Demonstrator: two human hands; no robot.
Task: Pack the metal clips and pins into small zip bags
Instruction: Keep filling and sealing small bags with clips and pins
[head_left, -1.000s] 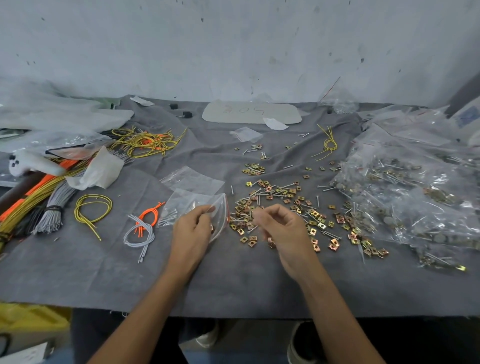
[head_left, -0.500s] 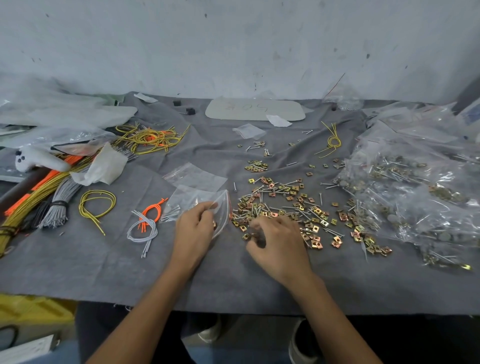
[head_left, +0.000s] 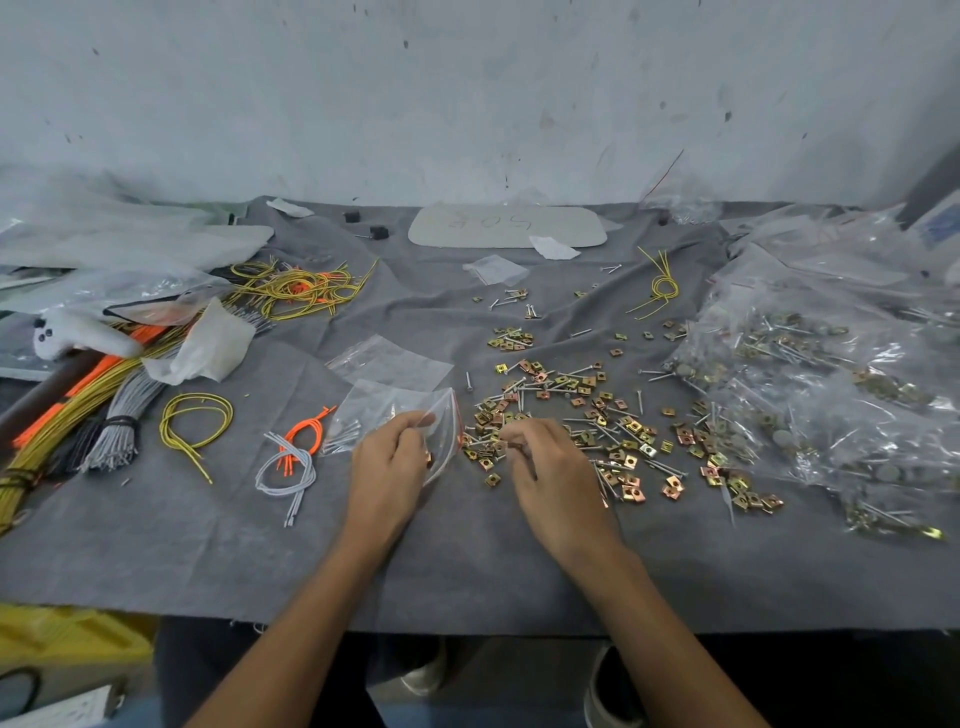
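The small clear zip bag with the red seal strip (head_left: 400, 408) lies on the grey cloth (head_left: 467, 561), and a few steel pins show through the plastic. My left hand (head_left: 387, 465) pinches the bag near its mouth, thumb and fingers curled onto it. Just right of the bag's mouth spreads the loose pile of brass-coloured square metal clips and thin steel pins (head_left: 576, 410). My right hand (head_left: 556, 467) is down on the edge of the pile nearest the bag, fingers curled close together. Whether they have a clip between them I cannot tell. Just behind the bag lies a second flat clear zip bag (head_left: 389, 361). Left of the bag is a knot of orange and grey cords (head_left: 291, 460), and farther left a yellow cord loop (head_left: 195, 421). Well right of the bag, past the pile, large clear plastic sacks (head_left: 831, 395) hold more clips and pins.
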